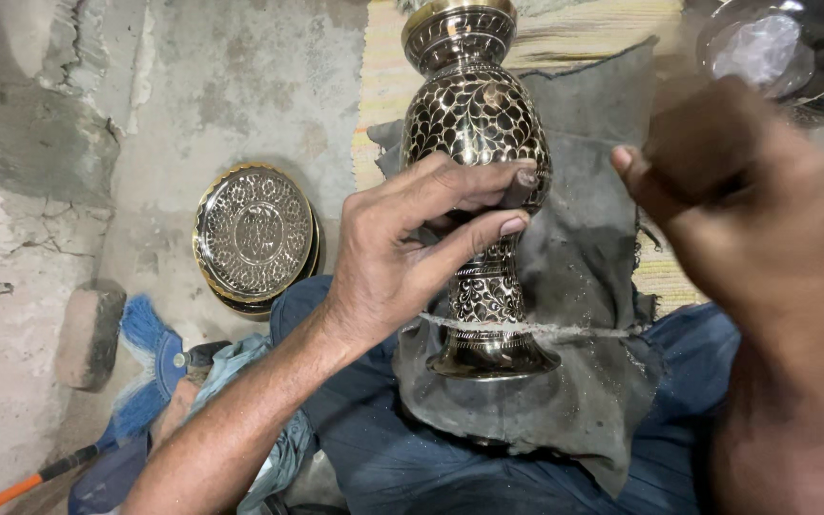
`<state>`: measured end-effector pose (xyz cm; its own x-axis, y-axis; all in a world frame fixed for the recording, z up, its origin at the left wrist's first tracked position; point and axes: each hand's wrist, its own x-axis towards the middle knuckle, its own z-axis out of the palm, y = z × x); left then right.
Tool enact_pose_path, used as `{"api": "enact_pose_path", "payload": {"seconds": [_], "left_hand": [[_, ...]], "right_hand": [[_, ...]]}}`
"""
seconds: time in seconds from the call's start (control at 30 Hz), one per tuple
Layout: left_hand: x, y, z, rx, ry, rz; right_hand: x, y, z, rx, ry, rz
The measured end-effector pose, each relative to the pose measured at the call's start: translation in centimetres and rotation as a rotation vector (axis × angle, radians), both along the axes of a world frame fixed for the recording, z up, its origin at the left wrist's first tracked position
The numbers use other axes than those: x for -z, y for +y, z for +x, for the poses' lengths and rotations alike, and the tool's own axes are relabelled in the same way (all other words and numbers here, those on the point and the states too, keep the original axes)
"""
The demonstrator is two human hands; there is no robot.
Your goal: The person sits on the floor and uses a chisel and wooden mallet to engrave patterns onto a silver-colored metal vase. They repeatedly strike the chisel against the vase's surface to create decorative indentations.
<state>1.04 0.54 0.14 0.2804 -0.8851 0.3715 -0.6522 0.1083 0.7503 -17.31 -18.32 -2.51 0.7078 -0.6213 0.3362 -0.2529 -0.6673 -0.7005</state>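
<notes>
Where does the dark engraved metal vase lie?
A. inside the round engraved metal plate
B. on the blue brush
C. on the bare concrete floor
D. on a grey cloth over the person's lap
D: the dark engraved metal vase rests on the grey cloth over the lap, gripped by the left hand.

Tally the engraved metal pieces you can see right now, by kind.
Vases: 1, the tall engraved vase lying on the grey cloth, left hand on it
Engraved round plates: 1 stack against the wall; number in it unclear
Shiny vessel, partly cut off: 1
Total: 3

Engraved brass plates (pixel 254 236), blue brush (pixel 145 367), brick (pixel 90 334).
</notes>
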Motion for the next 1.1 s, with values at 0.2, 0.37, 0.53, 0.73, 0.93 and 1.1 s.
{"api": "enact_pose_path", "payload": {"seconds": [0.2,0.37,0.53,0.73,0.93,1.1], "left_hand": [[0.0,0.1,-0.1,-0.026,-0.013,0.011],[0.2,0.2,0.0,-0.005,-0.006,-0.028],[0.9,-0.1,0.1,-0.006,-0.022,-0.045],[1.1,0.3,0.2,-0.024,-0.029,-0.031],[1.4,0.0,-0.5,-0.056,0.042,-0.109],[0.8,0.0,-0.6,-0.063,-0.055,-0.043]], "right_hand": [[0.8,-0.1,-0.2,-0.099,-0.104,0.068],[0.1,-0.1,-0.1,-0.076,-0.016,-0.139],[-0.5,0.1,0.3,0.0,0.113,0.024],[-0.3,0.1,0.3,-0.06,0.038,-0.134],[-0.1,-0.3,0.4,-0.02,-0.119,0.015],[0.4,-1.0,-0.4,-0.099,0.028,-0.49]]}}
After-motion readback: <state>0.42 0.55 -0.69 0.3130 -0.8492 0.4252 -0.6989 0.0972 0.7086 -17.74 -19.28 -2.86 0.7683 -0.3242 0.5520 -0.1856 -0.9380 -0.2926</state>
